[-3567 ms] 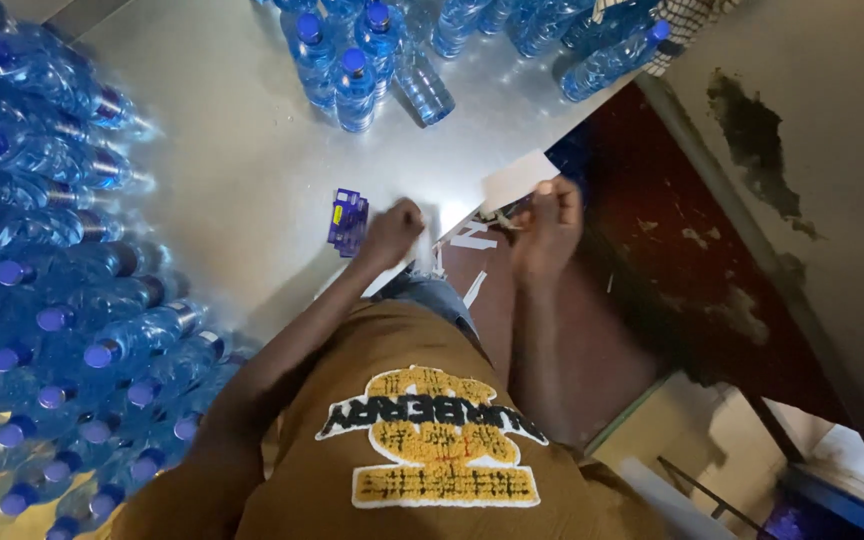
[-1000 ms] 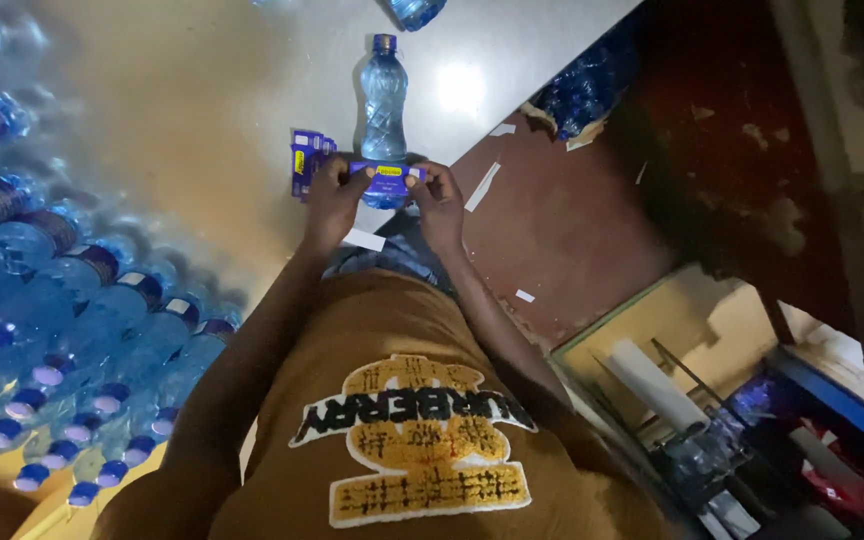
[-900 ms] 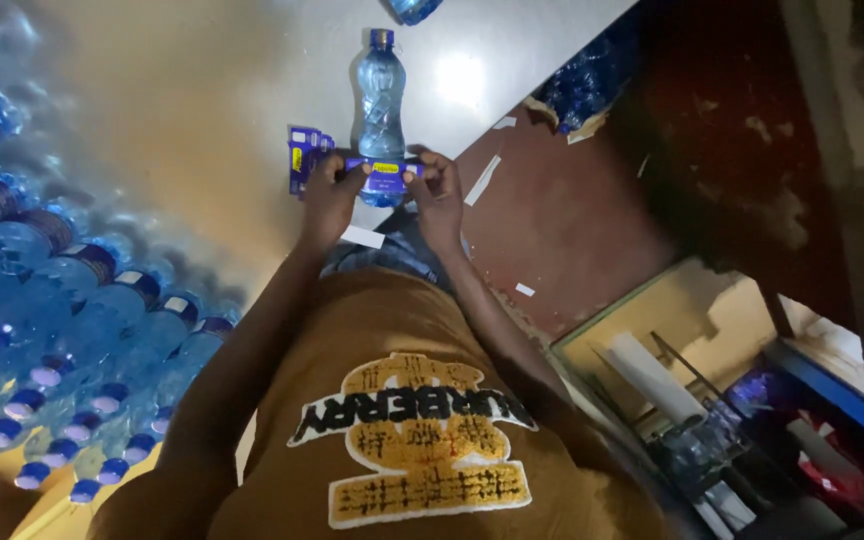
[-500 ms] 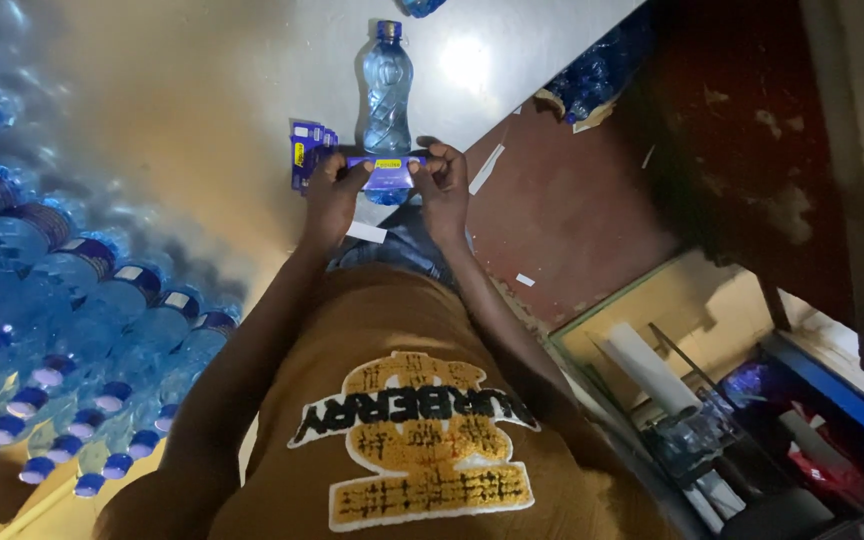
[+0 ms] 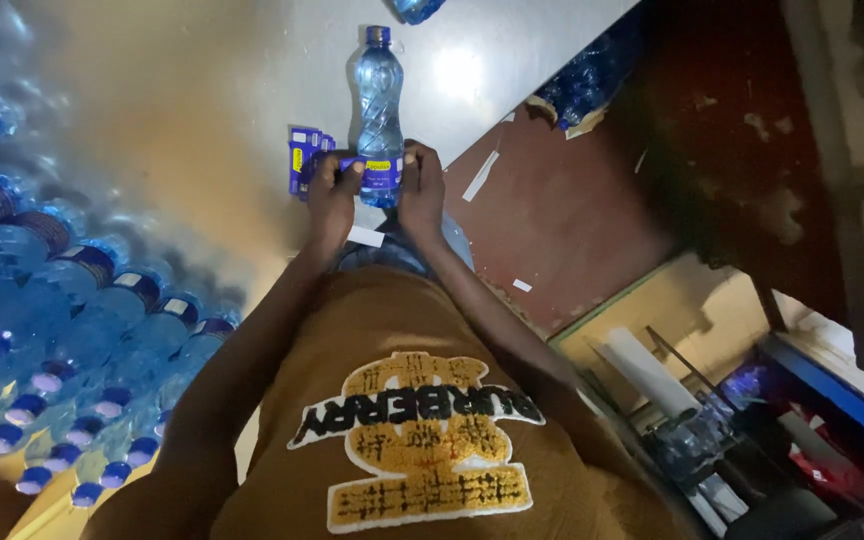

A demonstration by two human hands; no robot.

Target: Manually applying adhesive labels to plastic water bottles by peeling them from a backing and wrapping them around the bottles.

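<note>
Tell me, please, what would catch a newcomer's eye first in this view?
Most likely the clear water bottle lying at the table's near edge, where the left hand and right hand press a purple label around its lower part. Next, the big heap of blue-capped bottles filling the left side. A small stack of spare labels lies just left of the hands.

Glossy white table (image 5: pixel 202 120), worn reddish floor (image 5: pixel 572 220), light glare overhead.

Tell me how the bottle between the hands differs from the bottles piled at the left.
The single bottle lies alone on the white table, flanked by the left hand and right hand; the piled bottles are stacked together. Its purple label is being pressed on; theirs are already wrapped. Both are clear blue plastic with blue caps.
</note>
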